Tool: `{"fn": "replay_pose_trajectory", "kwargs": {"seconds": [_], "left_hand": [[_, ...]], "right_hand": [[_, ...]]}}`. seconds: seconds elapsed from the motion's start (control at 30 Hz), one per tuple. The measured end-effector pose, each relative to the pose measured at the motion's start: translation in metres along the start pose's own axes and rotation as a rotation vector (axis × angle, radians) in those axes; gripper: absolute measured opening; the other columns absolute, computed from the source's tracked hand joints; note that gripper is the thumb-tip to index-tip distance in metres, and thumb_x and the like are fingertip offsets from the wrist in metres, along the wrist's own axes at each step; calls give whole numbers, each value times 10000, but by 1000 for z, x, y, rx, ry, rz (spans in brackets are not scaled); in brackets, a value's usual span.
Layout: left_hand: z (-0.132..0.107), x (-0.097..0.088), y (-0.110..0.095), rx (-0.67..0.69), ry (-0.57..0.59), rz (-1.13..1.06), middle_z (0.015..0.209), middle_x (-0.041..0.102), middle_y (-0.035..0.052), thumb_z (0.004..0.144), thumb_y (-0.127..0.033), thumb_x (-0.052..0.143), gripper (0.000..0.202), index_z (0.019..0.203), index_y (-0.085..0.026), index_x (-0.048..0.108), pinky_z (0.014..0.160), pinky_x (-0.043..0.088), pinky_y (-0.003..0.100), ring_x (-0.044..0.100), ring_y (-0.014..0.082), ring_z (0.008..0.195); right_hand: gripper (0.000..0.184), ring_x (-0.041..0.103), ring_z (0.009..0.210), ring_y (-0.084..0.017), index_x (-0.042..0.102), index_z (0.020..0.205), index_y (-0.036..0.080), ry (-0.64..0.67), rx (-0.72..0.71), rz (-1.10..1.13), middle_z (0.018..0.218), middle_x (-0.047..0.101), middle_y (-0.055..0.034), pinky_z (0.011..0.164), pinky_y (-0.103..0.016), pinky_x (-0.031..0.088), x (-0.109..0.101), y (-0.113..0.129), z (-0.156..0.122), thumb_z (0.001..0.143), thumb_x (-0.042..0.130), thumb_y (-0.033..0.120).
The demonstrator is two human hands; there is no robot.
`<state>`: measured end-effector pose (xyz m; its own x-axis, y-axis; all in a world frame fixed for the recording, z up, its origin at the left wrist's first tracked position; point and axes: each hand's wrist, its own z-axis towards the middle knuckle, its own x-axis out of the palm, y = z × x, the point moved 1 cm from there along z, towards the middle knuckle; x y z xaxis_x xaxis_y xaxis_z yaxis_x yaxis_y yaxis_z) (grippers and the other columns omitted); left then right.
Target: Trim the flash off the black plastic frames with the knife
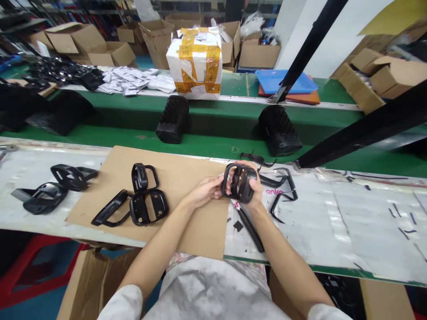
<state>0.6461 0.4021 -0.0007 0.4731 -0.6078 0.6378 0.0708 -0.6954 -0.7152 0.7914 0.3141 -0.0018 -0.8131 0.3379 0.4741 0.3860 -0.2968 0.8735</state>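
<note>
Both hands hold a black plastic frame [245,186] with rounded corners and slots, raised over the right edge of a cardboard sheet [196,222]. My right hand [256,189] is wrapped around its right side. At its left rim, my left hand [211,189] is closed with the fingertips on the edge. Similar black plastic frames [149,207] lie on the cardboard to the left. Beneath and right of my hands are thin black plastic strips [289,182] and a long black bar [250,231].
More black frames [45,198] rest at the table's left. Across the green conveyor [216,144] stand two black perforated housings [173,119]. Behind are a taped white box [194,64], a blue tray [287,81] and a slanted black post [308,49]. Small scraps [395,211] dot the right side.
</note>
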Motion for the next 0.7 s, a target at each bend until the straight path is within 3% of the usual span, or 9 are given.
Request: {"fn": "replay_pose_trajectory", "kwargs": {"seconds": [0.1,0.23,0.4,0.53,0.7], "left_hand": [[-2,10,2,-30,46,-111,848,720,45,722,-467,982,482,923,-101,741,427,253,138,347,-16,445],[-4,26,12,-37,-3,-247,937,724,31,709,-388,1004,444,926,-116,728,396,253,95,388,-24,471],[-5,35,25,-23,-109,-311,985,753,49,707,-389,1004,451,940,-129,719,345,208,78,425,-3,494],[-7,38,27,73,-127,-314,893,770,51,781,-356,953,362,856,-107,703,352,212,102,354,-17,427],[-12,43,19,178,-33,-303,804,784,49,821,-317,913,308,811,-99,696,393,227,144,242,-46,342]], "right_hand": [[569,639,690,-246,634,1206,324,-69,35,188,918,670,-32,585,-415,586,1,3,3,753,733,652],[555,629,650,-224,647,1208,311,-142,4,256,903,682,-31,584,-410,603,-2,8,6,748,731,610],[624,643,676,-213,659,1247,284,-130,10,203,918,702,-39,529,-329,573,-8,9,7,717,778,591],[567,653,655,-214,672,1186,285,-113,42,283,905,708,-38,449,-300,538,-2,6,5,731,750,614],[535,661,663,-209,663,1161,300,-67,26,395,982,719,-39,470,-331,566,9,0,3,758,722,647]]}}
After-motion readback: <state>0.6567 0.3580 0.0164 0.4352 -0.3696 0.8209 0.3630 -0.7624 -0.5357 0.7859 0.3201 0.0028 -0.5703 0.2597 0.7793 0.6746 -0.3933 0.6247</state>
